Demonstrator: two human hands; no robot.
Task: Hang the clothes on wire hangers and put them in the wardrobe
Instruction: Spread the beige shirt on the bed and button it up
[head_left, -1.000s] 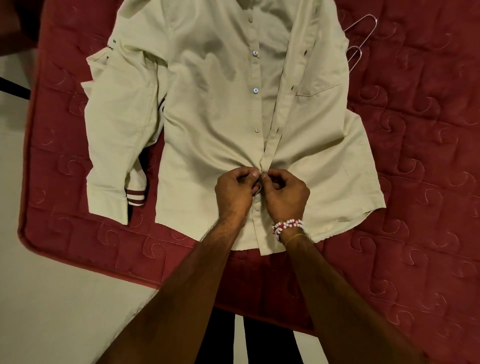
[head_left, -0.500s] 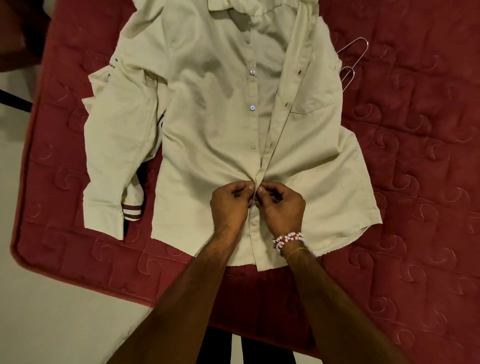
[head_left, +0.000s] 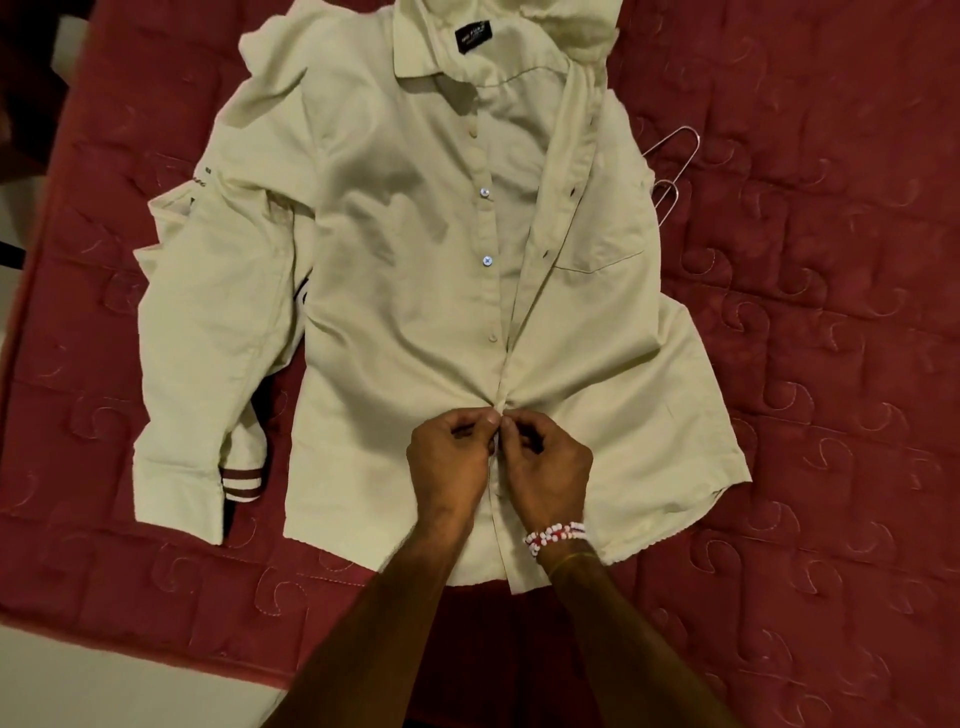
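Floor: pale strip (head_left: 104, 675) beyond the cover's left and near edges
Bed cover: red quilted cover with swirl stitching (head_left: 831, 415); carries all items below
Striped garment: cream cuff with two maroon bands (head_left: 241, 486); lies under the shirt sleeve toward the cover's left edge; mostly hidden
Shirt: pale cream long-sleeved button shirt (head_left: 405, 291); laid flat, front up, mid-cover, collar toward the far edge; upper front open, dark label (head_left: 474, 36) showing inside the collar
Left hand: left hand (head_left: 449, 462) pinches the shirt's front edge low on the button line; fingers curled
Right hand: right hand (head_left: 548, 467) pinches the opposite front edge; fingertips touch the left hand's
Bracelet: red-and-white bead bracelet (head_left: 553, 535) on the right wrist
Hanger: silver wire hanger (head_left: 672, 161); beside the shirt toward the cover's right edge; partly covered by it
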